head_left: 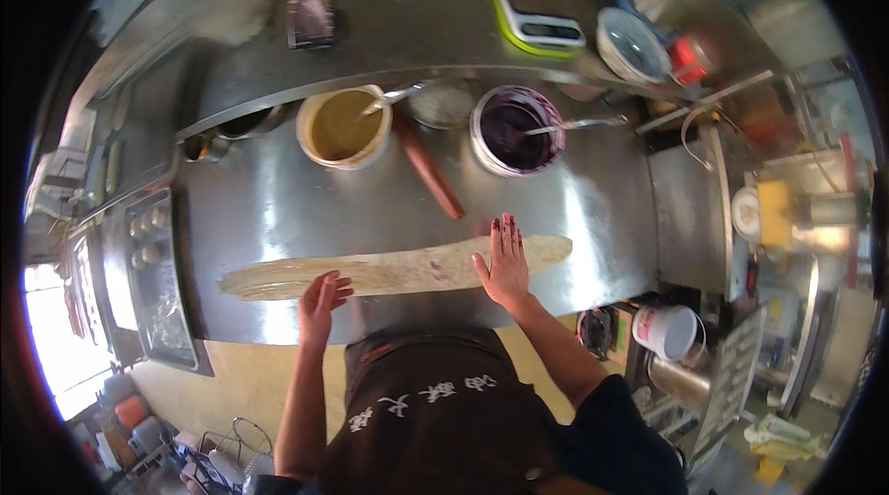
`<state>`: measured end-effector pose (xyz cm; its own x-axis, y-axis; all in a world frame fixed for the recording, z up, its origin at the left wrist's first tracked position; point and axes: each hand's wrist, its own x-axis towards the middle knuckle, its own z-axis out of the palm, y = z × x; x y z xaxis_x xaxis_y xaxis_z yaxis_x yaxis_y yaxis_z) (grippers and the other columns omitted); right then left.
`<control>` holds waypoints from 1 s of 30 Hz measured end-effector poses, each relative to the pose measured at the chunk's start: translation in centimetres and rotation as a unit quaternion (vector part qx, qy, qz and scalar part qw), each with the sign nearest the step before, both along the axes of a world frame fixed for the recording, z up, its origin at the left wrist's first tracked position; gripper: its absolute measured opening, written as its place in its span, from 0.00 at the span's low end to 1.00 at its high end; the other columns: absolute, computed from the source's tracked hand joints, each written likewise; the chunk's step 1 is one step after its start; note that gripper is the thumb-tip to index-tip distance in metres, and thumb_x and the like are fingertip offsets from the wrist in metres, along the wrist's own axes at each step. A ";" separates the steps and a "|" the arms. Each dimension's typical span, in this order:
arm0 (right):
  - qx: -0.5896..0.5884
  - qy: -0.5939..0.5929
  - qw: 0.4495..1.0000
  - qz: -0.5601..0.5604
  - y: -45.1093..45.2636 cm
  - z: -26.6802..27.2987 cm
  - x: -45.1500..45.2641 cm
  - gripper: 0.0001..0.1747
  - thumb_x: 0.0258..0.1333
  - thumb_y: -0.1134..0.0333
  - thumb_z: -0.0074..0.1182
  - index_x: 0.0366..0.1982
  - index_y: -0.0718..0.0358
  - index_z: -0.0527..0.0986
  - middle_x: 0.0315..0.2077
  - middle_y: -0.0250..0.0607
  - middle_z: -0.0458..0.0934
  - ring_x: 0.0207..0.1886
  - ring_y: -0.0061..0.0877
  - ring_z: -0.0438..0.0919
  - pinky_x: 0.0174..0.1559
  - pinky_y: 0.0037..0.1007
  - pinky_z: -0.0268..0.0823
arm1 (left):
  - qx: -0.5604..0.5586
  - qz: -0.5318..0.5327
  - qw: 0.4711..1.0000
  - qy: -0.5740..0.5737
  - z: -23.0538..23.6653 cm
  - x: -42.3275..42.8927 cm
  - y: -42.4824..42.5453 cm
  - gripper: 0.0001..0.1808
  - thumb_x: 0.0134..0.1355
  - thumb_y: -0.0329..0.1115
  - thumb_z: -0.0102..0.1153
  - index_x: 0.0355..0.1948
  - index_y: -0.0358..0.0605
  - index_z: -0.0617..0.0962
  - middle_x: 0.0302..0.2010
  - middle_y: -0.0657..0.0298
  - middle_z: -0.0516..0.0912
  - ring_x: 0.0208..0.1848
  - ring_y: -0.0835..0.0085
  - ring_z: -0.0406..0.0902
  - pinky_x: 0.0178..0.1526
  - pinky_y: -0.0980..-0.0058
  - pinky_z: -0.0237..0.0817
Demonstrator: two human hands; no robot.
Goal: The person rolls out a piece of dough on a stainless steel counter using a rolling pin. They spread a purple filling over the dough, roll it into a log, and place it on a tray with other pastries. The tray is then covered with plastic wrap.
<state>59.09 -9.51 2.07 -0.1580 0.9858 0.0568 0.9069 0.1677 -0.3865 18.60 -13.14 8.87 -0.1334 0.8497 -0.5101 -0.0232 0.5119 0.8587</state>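
A long, flat strip of dough [396, 269] lies across the steel worktop, its left part coated with a glossy yellowish paste and its middle marked with purple smears. My right hand [507, 262] is over the strip's right part, fingers extended and tipped with dark purple. At the near edge of the coated part is my left hand [325, 297], fingers loosely curled and holding nothing. Beyond the dough stand a tub of yellow-brown paste [345, 130] and a tub of dark purple filling [517, 137], each with a metal utensil. Between them lies a reddish-brown rolling pin [427, 165].
A raised steel shelf [410, 23] runs along the back, holding a kitchen scale [542, 33] and a bowl [633, 47]. Several dough balls sit on a metal tray [167, 307] at the left. A white bucket [665, 333] stands below the worktop's right end.
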 end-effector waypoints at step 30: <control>-0.262 -0.177 0.948 0.041 24.6 9.7 9.0 0.22 0.71 0.64 0.51 0.62 0.56 0.85 0.55 0.57 0.88 0.61 0.51 0.85 0.65 0.49 0.74 | 0.018 -0.052 0.998 0.029 2.2 6.3 -1.5 0.21 0.81 0.38 0.59 0.64 0.30 0.80 0.52 0.53 0.92 0.51 0.72 0.89 0.57 0.72 0.78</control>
